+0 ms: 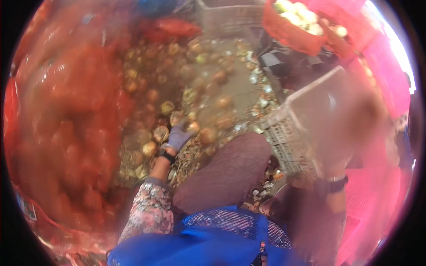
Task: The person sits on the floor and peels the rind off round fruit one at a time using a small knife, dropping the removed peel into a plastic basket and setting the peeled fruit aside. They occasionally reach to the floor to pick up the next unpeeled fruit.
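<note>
My left hand, in a grey-purple glove with a black wristband, reaches down to the ground and closes around a brown onion. Loose onions and dry skins lie all about it. My right hand is raised at the right, close to the camera and blurred. It grips the wall of a tilted grey plastic crate, with a dark band on its wrist. My knee, in dark reddish cloth, sits between the two arms.
Big red mesh sacks packed with onions fill the left side. Another red mesh sack holding pale onions hangs at the top right. A second grey crate stands at the back. A pink sheet covers the right.
</note>
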`<state>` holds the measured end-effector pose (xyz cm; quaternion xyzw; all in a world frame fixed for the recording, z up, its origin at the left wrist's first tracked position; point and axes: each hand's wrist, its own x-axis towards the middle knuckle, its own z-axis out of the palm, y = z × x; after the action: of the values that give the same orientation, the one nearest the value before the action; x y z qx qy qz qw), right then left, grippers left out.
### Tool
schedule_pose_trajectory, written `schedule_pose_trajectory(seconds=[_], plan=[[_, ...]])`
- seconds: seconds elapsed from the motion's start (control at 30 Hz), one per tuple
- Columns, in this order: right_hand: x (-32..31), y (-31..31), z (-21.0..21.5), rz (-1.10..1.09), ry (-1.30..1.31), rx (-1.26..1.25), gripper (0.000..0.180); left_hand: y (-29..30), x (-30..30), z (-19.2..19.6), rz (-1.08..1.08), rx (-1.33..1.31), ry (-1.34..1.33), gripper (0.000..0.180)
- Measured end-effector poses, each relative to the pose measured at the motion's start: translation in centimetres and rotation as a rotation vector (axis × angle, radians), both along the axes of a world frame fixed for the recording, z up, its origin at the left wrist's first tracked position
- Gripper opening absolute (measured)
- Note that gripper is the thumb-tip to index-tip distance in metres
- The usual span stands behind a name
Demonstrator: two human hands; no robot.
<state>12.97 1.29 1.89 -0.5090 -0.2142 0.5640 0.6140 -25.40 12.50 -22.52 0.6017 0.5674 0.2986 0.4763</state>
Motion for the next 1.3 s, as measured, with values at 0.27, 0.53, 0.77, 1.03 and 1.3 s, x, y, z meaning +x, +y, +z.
schedule_pose_trajectory(seconds=[0.27, 0.53, 0.77, 1.03, 1.3], plan=[[-0.6, -4.9, -3.1, 0.105, -0.25, -0.234, 0.061, 0.0, 3.2, -10.5, -0.182, -0.042, 0.367, 0.064], [-2.9, -3.1, -3.2, 0.035, -0.251, -0.286, 0.052, -0.9, 9.7, -10.2, 0.021, -0.072, 0.456, 0.08], [-1.7, -5.5, -4.0, 0.142, -0.529, -0.215, 0.053, 0.6, 7.4, -8.7, 0.245, -0.496, -0.656, 0.065], [-2.8, -5.7, -2.4, 0.203, -0.218, 0.043, 0.055, 2.3, 12.5, 16.2, -0.413, -0.189, -0.823, 0.086], [-0.3, -7.7, -4.1, 0.136, 0.233, -0.005, 0.073, -3.9, 23.6, 25.7, -0.933, 0.488, -0.584, 0.111]])
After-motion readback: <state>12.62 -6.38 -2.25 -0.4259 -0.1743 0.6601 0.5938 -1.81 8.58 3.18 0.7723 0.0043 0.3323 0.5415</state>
